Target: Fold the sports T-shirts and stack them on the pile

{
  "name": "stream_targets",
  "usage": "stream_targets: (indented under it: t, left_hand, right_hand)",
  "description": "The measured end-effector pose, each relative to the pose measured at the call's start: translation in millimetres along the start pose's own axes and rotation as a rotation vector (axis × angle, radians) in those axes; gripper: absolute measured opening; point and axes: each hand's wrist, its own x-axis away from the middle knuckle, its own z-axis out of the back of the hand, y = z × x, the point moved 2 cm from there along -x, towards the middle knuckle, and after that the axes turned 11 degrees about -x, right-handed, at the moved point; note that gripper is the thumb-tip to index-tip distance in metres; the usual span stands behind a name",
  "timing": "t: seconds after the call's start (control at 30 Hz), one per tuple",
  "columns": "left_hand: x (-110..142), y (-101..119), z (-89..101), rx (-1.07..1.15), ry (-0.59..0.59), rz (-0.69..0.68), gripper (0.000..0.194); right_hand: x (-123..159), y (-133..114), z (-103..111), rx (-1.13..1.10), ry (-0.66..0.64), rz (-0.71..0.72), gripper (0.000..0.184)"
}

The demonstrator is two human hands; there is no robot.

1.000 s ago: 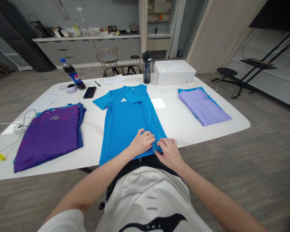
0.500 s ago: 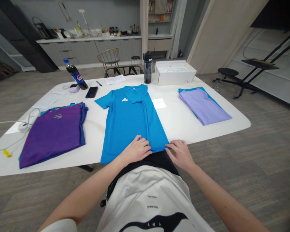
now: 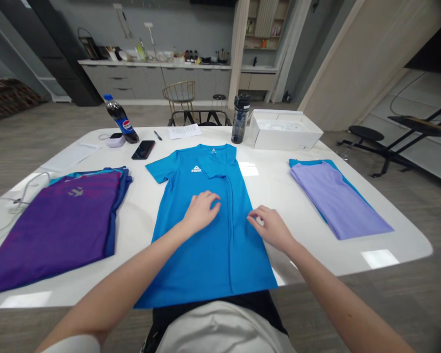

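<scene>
A blue T-shirt (image 3: 191, 245) with a white chest logo lies in front of me. Its right side is folded inward, with the sleeve turned over the chest and a long vertical fold down the body. Over the middle of the shirt is my left hand (image 3: 202, 210), fingers loosely bent and apart from the thumb, gripping nothing. My right hand (image 3: 271, 226) is at the shirt's right folded edge, thumb and fingers curved with a gap between them. Whether its fingertips touch the cloth is hard to tell.
A stack of folded shirts, purple on top (image 3: 62, 220), lies left; a folded lilac garment (image 3: 334, 196) on blue cloth lies right. Farther back are a cola bottle (image 3: 122, 120), phone (image 3: 143, 150), dark water bottle (image 3: 240, 119) and white box (image 3: 284, 135). The white table (image 3: 316, 260) has rounded corners.
Both hands have left the shirt's bottom hem and moved up along its body, spreading from the grip they had there. The camera view has also shifted.
</scene>
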Motion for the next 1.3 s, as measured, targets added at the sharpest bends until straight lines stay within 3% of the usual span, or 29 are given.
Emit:
stream_targets:
  t: [0.13,0.23,0.37,0.5,0.6,0.77,0.83,0.97,1.03,1.1,1.2,1.3]
  left_hand:
    - [-109,-67,-15.1,-0.144,0.070,0.331,0.037]
    - [-164,-102,-28.8,-0.228,0.040,0.461,0.048]
    - [-198,-129,-44.1,-0.288,-0.008,0.495,0.049]
    - [-206,-144,-52.1,-0.274,0.006,0.430,0.031]
    - [-208,-152,-52.6,-0.147,0.048,0.411,0.025]
    - [-215,-169,-46.8,0.185,0.174,0.489,0.022]
    - [-218,-179,-45.3,0.213,0.188,0.531,0.021]
    - [-217,-185,-41.8,0.103,0.154,0.581,0.028]
    - [-210,-174,-38.5,-0.033,0.190,0.469,0.036]
    - [-201,-155,-38.8,-0.158,0.201,0.240,0.043]
    - [-181,-130,-50.4,-0.221,0.062,0.036,0.053]
    - [-164,-130,-61.8,-0.212,-0.119,0.081,0.065]
  right_hand:
    - [-123,46,-7,0.023,0.075,-0.094,0.027]
    - [-209,79,-15,0.010,0.127,-0.216,0.032]
    - [-296,104,-23,0.033,0.185,-0.310,0.045]
    - [-348,126,-26,0.100,0.155,-0.370,0.050]
    - [-370,143,-27,0.131,0.139,-0.349,0.036]
    - [-392,152,-26,0.054,0.319,-0.232,0.027]
    - [-394,148,-29,0.060,0.367,-0.240,0.025]
    - [-390,136,-39,0.139,0.325,-0.337,0.020]
    - [-383,123,-44,0.185,0.358,-0.329,0.025]
    - [-376,106,-52,0.223,0.389,-0.256,0.033]
    - [-365,78,-76,0.245,0.246,-0.129,0.048]
    - [-355,64,-100,0.284,0.001,-0.147,0.061]
